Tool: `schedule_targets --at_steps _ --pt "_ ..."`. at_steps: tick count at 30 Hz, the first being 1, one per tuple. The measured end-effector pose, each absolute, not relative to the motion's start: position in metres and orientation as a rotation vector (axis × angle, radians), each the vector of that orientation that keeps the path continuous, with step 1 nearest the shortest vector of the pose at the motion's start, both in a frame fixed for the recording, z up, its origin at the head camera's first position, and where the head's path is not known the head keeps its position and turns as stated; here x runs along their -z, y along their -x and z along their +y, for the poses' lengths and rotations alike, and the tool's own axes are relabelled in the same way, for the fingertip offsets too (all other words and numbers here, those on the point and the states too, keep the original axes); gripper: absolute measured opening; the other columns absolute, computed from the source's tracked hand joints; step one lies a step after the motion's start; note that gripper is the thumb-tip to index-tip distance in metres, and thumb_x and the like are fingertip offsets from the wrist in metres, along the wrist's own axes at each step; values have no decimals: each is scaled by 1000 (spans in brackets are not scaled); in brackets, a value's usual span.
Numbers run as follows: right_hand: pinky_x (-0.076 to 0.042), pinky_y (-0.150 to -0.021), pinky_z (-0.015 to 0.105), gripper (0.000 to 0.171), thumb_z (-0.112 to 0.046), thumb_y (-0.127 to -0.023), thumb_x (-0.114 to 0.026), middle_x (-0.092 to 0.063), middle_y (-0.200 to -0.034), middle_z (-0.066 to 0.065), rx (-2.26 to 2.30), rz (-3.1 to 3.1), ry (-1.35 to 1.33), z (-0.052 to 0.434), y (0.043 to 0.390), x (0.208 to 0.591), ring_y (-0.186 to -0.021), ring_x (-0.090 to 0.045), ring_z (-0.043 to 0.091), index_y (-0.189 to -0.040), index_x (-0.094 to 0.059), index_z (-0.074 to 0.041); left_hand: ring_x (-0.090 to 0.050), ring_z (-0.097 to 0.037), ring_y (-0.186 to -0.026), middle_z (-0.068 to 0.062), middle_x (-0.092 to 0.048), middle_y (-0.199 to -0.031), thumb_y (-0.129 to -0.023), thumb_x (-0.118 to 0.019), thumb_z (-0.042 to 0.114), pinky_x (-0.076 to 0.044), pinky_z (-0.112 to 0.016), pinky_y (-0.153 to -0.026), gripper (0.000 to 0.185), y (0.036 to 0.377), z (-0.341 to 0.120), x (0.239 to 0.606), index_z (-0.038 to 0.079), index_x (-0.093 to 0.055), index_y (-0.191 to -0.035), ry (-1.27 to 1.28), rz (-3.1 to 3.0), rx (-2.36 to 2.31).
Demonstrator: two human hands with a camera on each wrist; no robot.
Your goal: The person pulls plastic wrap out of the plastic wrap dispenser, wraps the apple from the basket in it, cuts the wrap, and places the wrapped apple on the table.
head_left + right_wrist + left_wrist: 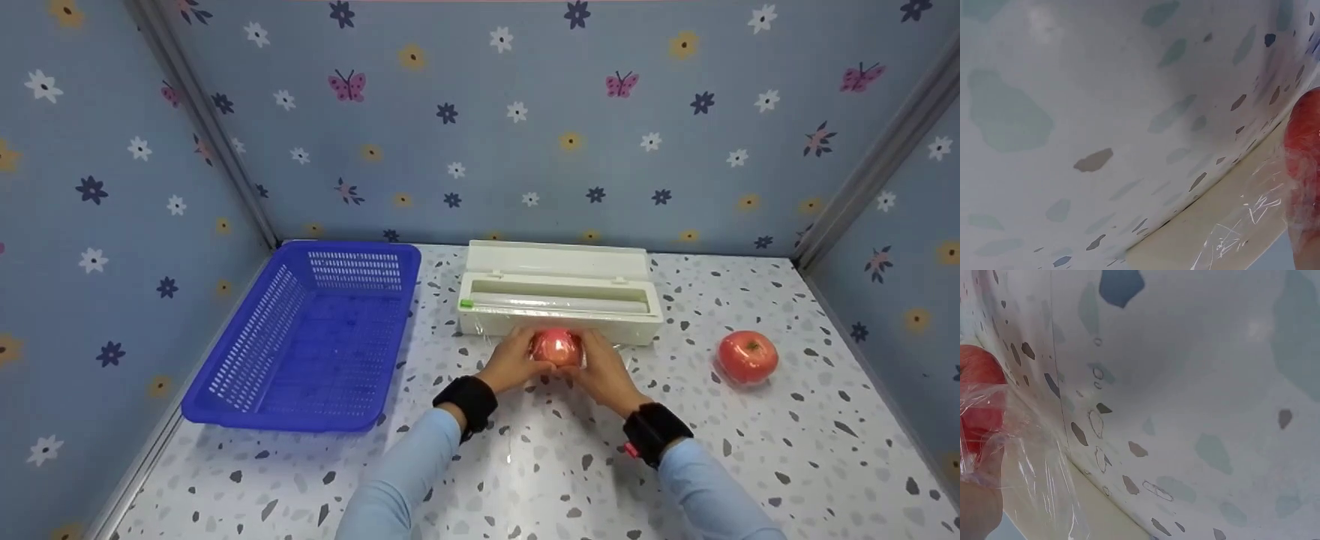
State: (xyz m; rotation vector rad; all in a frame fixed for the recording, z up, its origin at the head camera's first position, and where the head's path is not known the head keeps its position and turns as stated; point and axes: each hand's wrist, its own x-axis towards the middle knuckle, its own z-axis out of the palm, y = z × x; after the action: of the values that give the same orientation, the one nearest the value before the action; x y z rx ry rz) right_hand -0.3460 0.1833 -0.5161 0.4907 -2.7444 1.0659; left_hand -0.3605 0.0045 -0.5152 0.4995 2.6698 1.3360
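Note:
A red apple [556, 347] partly covered in clear cling film sits between my two hands, just in front of the film dispenser's near wall. My left hand [516, 358] grips it from the left, and my right hand [602, 369] grips it from the right, with the thumbs at the near side. In the left wrist view, loose cling film [1039, 478] hangs from the apple [982, 410] across the pale dispenser. Creased film [1230, 236] also shows beside the apple [1302, 140] in the right wrist view.
The white cling film dispenser [559, 327] stands with its lid raised and a film roll [559, 302] inside. A second red apple [748, 357] lies to the right. On the left is a blue plastic basket [300, 421]. Flower-patterned panels [480, 135] enclose the speckled table.

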Motion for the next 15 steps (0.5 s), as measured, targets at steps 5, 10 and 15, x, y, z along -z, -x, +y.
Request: schedule_targets --at_steps 5,10,15 --pt "-35 -103 46 67 -13 -70 -77 -50 -129 14 -1157 -2788 -417 183 349 516 -120 -46 29 -129 -45 -9 -48 -24 -119 -9 -46 -131 -76 -71 23 -38 -40 -102 62 363 7 515 16 -45 -132 -416 2577 -1440" --pt "-36 -103 46 64 -9 -71 -75 -51 -129 15 -1228 -2779 -404 183 353 516 -119 -48 30 -129 -48 -7 -48 -24 -119 -9 -48 -132 -78 -70 17 -39 -39 -102 57 367 8 515 13 -48 -130 -399 2544 -1520" --pt "-40 -100 45 62 -8 -71 -74 -54 -126 17 -1277 -2745 -429 183 359 518 -115 -52 31 -128 -49 -3 -49 -24 -119 -9 -50 -130 -78 -69 14 -39 -39 -101 53 370 8 517 11 -50 -128 -384 2524 -1573"
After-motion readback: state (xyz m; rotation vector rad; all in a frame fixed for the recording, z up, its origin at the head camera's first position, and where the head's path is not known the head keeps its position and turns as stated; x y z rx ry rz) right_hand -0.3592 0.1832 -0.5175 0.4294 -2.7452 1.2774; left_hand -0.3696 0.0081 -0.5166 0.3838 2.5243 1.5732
